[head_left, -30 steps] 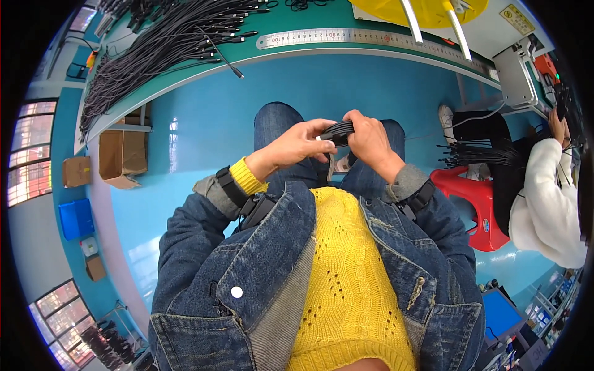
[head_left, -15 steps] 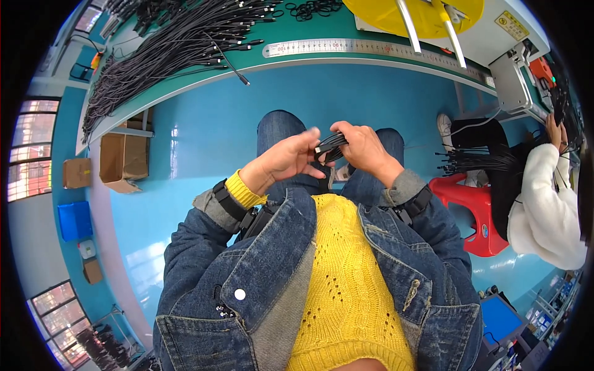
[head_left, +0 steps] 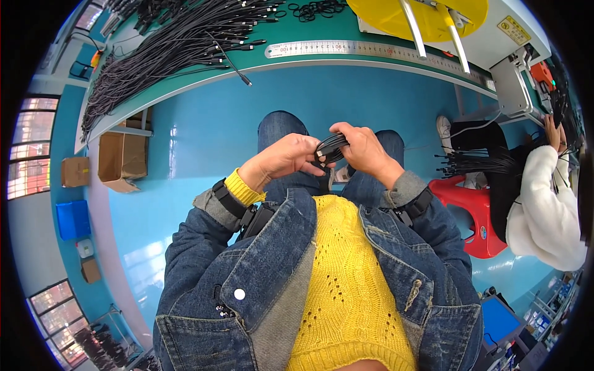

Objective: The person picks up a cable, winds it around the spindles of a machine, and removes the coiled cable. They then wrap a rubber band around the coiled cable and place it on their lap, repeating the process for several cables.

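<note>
A coiled black cable (head_left: 331,146) with a plug at its end is held between my hands, above my knees. My right hand (head_left: 368,151) is closed round the coil's right side, thumb and fingers on the loops. My left hand (head_left: 286,156) pinches the coil's left side near the plug, its fingers bent inward. Parts of the loops are hidden behind the fingers of both hands.
Ahead, a green-topped table (head_left: 291,67) bears a large pile of black cables (head_left: 167,55), small black loops (head_left: 315,10), a steel ruler (head_left: 346,48) and a yellow disc (head_left: 414,18). At right, a co-worker (head_left: 541,204) sits by a red stool (head_left: 467,216). Cardboard boxes (head_left: 124,161) stand left.
My left hand has closed from spread fingers onto the left side of the cable coil. My right hand has stayed in place on the coil.
</note>
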Demonstrator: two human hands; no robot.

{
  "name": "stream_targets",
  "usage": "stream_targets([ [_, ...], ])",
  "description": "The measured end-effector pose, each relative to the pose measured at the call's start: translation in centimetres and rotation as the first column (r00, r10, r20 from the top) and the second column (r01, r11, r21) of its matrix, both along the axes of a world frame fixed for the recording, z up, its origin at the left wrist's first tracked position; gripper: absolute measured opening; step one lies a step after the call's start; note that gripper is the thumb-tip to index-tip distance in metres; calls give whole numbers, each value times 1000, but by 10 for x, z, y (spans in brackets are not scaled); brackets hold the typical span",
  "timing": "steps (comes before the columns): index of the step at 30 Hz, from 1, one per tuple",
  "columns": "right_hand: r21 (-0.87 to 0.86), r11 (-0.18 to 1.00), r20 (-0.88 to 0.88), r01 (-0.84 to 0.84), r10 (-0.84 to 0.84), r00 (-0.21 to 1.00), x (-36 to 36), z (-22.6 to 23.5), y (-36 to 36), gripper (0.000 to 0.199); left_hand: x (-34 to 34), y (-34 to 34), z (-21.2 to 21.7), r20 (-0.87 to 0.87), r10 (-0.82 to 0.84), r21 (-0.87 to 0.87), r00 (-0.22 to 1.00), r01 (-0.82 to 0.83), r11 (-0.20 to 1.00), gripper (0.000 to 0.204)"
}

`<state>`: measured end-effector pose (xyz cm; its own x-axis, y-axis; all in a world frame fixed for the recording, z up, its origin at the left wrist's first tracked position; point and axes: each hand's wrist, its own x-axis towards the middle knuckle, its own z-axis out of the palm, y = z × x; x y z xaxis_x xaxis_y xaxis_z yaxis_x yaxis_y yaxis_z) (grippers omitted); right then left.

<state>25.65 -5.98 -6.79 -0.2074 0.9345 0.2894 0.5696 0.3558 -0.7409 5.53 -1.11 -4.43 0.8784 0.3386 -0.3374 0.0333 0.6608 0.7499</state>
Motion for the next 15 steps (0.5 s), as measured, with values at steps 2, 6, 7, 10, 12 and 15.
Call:
stream_targets([
  [2, 6, 1000, 30, 7, -7, 1000, 1, -2, 0, 20, 2, 0, 3, -2, 2, -18, 1000, -2, 1000, 38],
  [6, -9, 1000, 37, 15, -15, 999, -1, -1, 3, 19, 4, 1, 9, -214, -40, 269, 976, 98, 958, 36],
  [7, -17, 1000, 33, 17, -17, 999, -2, 0, 3, 19, 3, 0, 7, -196, -29, 282, 980, 85, 956, 34],
  [10, -40, 999, 24, 11, -10, 1000, -2, 2, 2, 18, 2, -2, 5, -162, -9, 308, 987, 59, 949, 30],
  [12, -52, 999, 19, 8, -7, 1000, -2, 2, 1, 18, 3, -3, 5, -214, 15, 330, 977, 57, 942, 26],
  [15, -80, 997, -20, 21, -22, 1000, -1, 1, 1, 18, 6, -3, 4, -244, 57, 371, 968, 39, 928, 22],
])
